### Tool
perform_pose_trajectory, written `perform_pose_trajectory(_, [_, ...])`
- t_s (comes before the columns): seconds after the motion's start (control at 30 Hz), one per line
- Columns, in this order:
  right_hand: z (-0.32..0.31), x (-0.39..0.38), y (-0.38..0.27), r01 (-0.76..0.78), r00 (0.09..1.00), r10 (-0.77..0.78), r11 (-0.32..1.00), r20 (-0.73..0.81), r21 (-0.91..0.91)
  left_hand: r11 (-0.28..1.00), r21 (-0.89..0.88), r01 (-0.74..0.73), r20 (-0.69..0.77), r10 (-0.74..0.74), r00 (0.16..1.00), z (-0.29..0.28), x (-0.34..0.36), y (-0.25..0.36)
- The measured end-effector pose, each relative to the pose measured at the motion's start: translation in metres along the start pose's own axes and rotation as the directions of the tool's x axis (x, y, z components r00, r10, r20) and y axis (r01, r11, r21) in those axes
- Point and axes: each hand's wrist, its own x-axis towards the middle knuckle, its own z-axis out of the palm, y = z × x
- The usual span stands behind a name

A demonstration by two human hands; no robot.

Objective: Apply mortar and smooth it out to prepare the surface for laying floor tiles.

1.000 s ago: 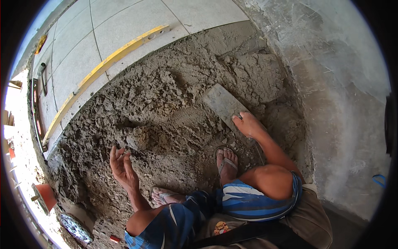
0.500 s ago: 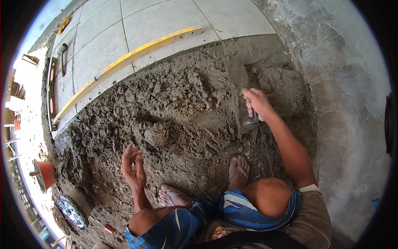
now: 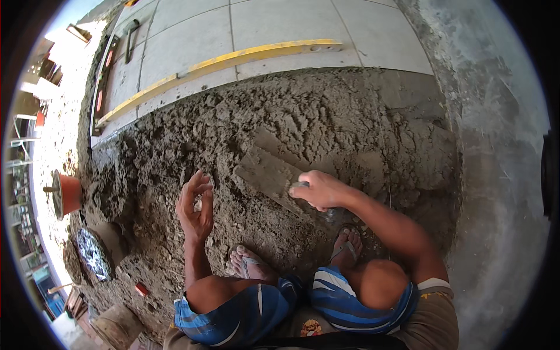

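My right hand (image 3: 321, 189) is wrapped round the handle of a rectangular plastering trowel (image 3: 265, 169). The trowel's long blade is caked with mortar and lies slanted at the surface of the wet, lumpy mortar bed (image 3: 192, 125). Flattened mortar shows to the right of the blade. Over the near left part of the bed, my left hand (image 3: 195, 207) hovers with nothing in it, its fingers loosely bent and apart. A thin string (image 3: 389, 157) runs over the mortar right of my right hand.
Beyond the bed lie pale floor tiles (image 3: 192, 35) bearing a yellow straightedge (image 3: 233, 58), a dark level (image 3: 104, 87) and a mallet (image 3: 129, 41). At left stand an orange container (image 3: 69, 194) and a bucket (image 3: 114, 248). A smooth grey concrete surface (image 3: 496, 175) borders the right side.
My right hand has swept the trowel left and nearer, turning its blade to point left. My left hand stays raised in about the same pose. The whole view has shifted slightly.
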Motion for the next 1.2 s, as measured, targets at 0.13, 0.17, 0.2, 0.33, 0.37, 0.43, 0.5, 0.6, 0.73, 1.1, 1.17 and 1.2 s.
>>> perform_pose_trajectory(0.13, [0.010,-0.045,0.027,0.072,0.848,-0.393,0.750,-0.355,-0.658,1.000,-0.002,0.023,-0.079,-0.023,0.997,-0.019,-0.015,-0.013])
perform_pose_trajectory(0.17, [0.007,-0.041,0.021,0.081,0.853,-0.398,0.740,-0.338,-0.668,0.997,-0.010,0.076,-0.075,-0.077,0.994,-0.022,-0.023,-0.022])
perform_pose_trajectory(0.2, [0.003,-0.035,0.015,0.056,0.904,-0.351,0.664,-0.244,-0.746,0.992,-0.018,0.128,-0.069,-0.129,0.989,-0.025,-0.032,-0.030])
perform_pose_trajectory(0.33, [-0.009,0.049,-0.019,0.024,0.939,-0.315,0.457,-0.136,-0.889,0.971,-0.092,0.220,-0.065,-0.226,0.972,-0.019,-0.043,-0.045])
perform_pose_trajectory(0.37, [-0.012,0.071,-0.034,0.049,0.934,-0.341,0.424,-0.109,-0.904,0.979,-0.067,0.194,-0.049,-0.197,0.979,-0.017,-0.041,-0.049])
perform_pose_trajectory(0.43, [-0.009,0.099,-0.059,0.073,0.936,-0.344,0.392,-0.073,-0.917,0.983,-0.043,0.179,-0.052,-0.182,0.982,-0.020,-0.036,-0.049])
perform_pose_trajectory(0.5, [-0.007,0.116,-0.077,0.055,0.943,-0.325,0.384,-0.079,-0.922,0.982,-0.070,0.176,-0.065,-0.180,0.982,-0.020,-0.029,-0.050])
perform_pose_trajectory(0.6, [-0.015,0.139,-0.096,-0.010,0.948,-0.279,0.448,-0.151,-0.894,0.978,-0.130,0.162,-0.102,-0.176,0.979,-0.013,-0.015,-0.044])
perform_pose_trajectory(0.73, [-0.007,0.129,-0.101,-0.126,0.971,-0.077,0.640,-0.227,-0.758,0.982,-0.143,0.127,-0.176,-0.151,0.973,-0.021,-0.028,-0.049])
perform_pose_trajectory(1.1, [-0.011,0.120,-0.087,0.033,0.854,-0.440,0.579,-0.279,-0.814,0.844,-0.372,0.386,-0.259,-0.494,0.830,-0.021,-0.107,-0.111])
perform_pose_trajectory(1.17, [-0.033,0.131,-0.067,-0.087,0.840,-0.378,0.614,-0.389,-0.784,0.887,-0.278,0.369,-0.217,-0.432,0.875,-0.013,-0.086,-0.091])
perform_pose_trajectory(1.2, [-0.042,0.128,-0.061,-0.086,0.808,-0.421,0.608,-0.413,-0.789,0.924,-0.176,0.340,-0.197,-0.372,0.907,-0.015,-0.076,-0.083])
